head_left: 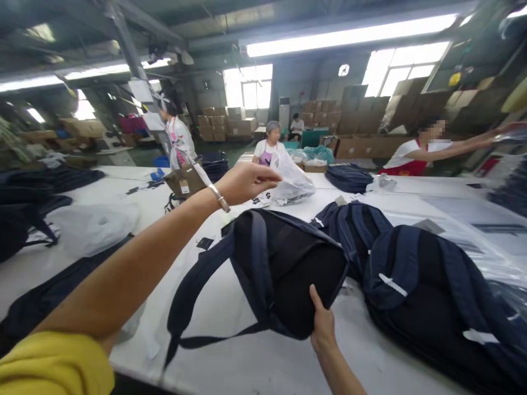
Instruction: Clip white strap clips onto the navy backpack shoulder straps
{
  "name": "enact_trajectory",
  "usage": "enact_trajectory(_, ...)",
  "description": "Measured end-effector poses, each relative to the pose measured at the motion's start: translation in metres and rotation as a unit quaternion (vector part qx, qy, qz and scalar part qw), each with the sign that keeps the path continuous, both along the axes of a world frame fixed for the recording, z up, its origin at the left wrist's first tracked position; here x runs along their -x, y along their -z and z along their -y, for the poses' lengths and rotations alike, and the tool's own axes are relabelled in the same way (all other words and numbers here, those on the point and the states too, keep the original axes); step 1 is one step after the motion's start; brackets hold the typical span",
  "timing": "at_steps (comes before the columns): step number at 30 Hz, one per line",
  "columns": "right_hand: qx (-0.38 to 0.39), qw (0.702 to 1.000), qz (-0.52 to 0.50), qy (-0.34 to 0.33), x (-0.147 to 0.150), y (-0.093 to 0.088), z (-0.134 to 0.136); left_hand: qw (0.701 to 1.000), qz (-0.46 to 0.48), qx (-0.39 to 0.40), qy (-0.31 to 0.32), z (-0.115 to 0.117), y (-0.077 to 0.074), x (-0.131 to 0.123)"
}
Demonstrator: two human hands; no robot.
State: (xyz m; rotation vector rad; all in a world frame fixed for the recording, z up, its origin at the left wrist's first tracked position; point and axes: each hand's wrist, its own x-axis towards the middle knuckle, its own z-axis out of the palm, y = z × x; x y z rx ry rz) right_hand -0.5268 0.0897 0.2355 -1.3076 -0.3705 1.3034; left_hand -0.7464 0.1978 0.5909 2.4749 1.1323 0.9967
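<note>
My right hand [323, 325] grips the near edge of a dark navy backpack [288, 269] that lies back-up on the white table [255, 362], its straps trailing to the left. My left arm reaches far forward; a silver bracelet [219, 197] sits on the wrist. My left hand [247, 182] has its fingers pressed together in a pinch at the edge of a clear plastic bag [293, 178], which stands lifted off the table. A second navy backpack [432, 296] lies just right of the first, and a third [349, 219] lies behind them.
More dark bags [24, 203] and a pale plastic bag [93, 227] lie on the left of the table. A stack of folded navy bags [348, 176] sits farther back. Other people [415, 156] work across the table, one reaching right. Cardboard boxes [358, 145] line the back wall.
</note>
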Motion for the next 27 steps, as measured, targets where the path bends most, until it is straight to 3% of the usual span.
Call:
enact_trajectory(1,0.017,1.0,-0.016,0.004,0.005,0.015,0.008,0.999,0.019,0.011,-0.036,0.004,0.014,0.017)
enact_trajectory(3,0.072,0.996,-0.056,-0.02,0.016,0.042,0.029,0.991,0.062,0.07,-0.098,0.01,0.058,0.048)
enact_trajectory(5,0.135,0.983,-0.098,-0.08,0.026,0.064,0.054,0.967,0.123,0.156,-0.159,0.02,0.119,0.073)
enact_trajectory(7,0.18,0.96,-0.118,-0.18,0.032,0.078,0.081,0.939,0.145,0.239,-0.202,0.04,0.189,0.088)
enact_trajectory(9,0.184,0.918,-0.074,-0.343,0.033,0.084,0.104,0.912,0.145,0.315,-0.22,0.07,0.26,0.092)
enact_trajectory(11,0.163,0.855,-0.002,-0.492,0.028,0.081,0.115,0.869,0.156,0.405,-0.236,0.104,0.322,0.084)
enact_trajectory(13,0.139,0.818,0.061,-0.554,0.018,0.071,0.114,0.83,0.175,0.476,-0.231,0.135,0.368,0.068)
enact_trajectory(14,0.129,0.822,0.095,-0.546,0.011,0.065,0.11,0.818,0.185,0.497,-0.223,0.147,0.384,0.057)
enact_trajectory(16,0.097,0.849,0.194,-0.481,-0.004,0.055,0.095,0.821,0.186,0.496,-0.214,0.165,0.403,0.03)
enact_trajectory(17,0.066,0.863,0.254,-0.432,-0.01,0.052,0.087,0.836,0.169,0.476,-0.214,0.171,0.406,0.015)
enact_trajectory(20,-0.004,0.889,0.325,-0.323,-0.023,0.051,0.066,0.91,0.033,0.365,-0.195,0.183,0.407,-0.031)
enact_trajectory(22,0.006,0.906,0.262,-0.333,-0.022,0.054,0.058,0.939,-0.062,0.293,-0.17,0.187,0.405,-0.055)
enact_trajectory(24,0.026,0.91,0.179,-0.372,-0.017,0.053,0.053,0.946,-0.096,0.265,-0.161,0.187,0.401,-0.067)
enact_trajectory(27,-0.015,0.918,0.164,-0.361,-0.013,0.032,0.042,0.939,-0.001,0.294,-0.177,0.172,0.378,-0.059)
